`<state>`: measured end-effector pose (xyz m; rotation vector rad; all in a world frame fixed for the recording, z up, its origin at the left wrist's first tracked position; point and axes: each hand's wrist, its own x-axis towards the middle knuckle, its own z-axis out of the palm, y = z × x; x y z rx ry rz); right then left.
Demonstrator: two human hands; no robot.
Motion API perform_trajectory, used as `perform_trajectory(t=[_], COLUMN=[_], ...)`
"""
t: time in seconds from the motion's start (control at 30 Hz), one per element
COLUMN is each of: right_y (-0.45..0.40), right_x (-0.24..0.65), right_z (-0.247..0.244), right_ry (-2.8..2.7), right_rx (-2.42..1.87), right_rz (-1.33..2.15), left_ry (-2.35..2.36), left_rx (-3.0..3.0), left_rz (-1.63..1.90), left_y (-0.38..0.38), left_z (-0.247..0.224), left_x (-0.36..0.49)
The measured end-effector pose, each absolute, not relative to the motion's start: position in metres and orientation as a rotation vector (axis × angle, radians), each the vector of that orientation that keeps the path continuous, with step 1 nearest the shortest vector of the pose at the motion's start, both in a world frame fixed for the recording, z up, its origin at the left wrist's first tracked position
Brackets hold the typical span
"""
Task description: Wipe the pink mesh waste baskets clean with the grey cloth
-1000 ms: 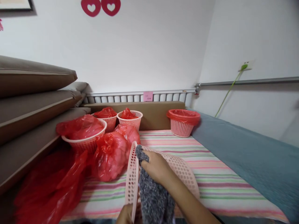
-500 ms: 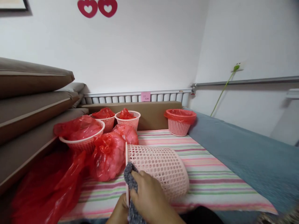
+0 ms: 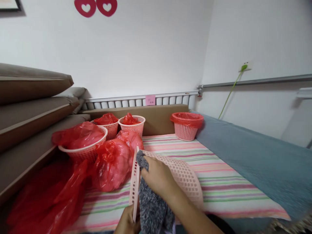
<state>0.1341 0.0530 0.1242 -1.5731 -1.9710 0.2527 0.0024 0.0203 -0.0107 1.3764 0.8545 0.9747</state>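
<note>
A pale pink plastic basket [image 3: 186, 174] with a lattice wall lies tipped on its side in front of me, its rim facing left. My left hand [image 3: 128, 221] grips the lower part of that rim. My right hand [image 3: 158, 175] is closed on a dark grey fluffy cloth [image 3: 153, 204], pressing it against the outside of the basket near the upper rim. Most of the cloth hangs down below my fingers. Under it, part of the basket wall is hidden.
Red plastic bags [image 3: 113, 162] and a pink basket with a red bag [image 3: 84, 149] stand left. Two smaller baskets [image 3: 131, 126] are behind. A red-lined basket [image 3: 186, 130] sits at the far right of the striped cloth [image 3: 224, 185]. Stacked cushions [image 3: 31, 113] rise at left.
My right hand and the grey cloth have moved up along the rim toward its top. The basket has turned slightly, showing more of its rim opening, and more cloth hangs in view.
</note>
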Motion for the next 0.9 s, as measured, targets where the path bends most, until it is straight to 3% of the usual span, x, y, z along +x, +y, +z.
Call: perform_trajectory(t=[0.63,0.9], right_y=[0.112,0.076], right_x=[0.137,0.131], right_z=[0.124,0.122], right_ry=[-2.001,-2.056], right_rx=[-1.609,-1.412], right_rz=[0.496,0.450], left_ry=[0.708,0.686], left_rx=[1.231,1.120], left_rz=[0.939,0.977], left_y=[0.007,-0.004], left_z=[0.018,0.023], left_x=[-0.005,-0.004])
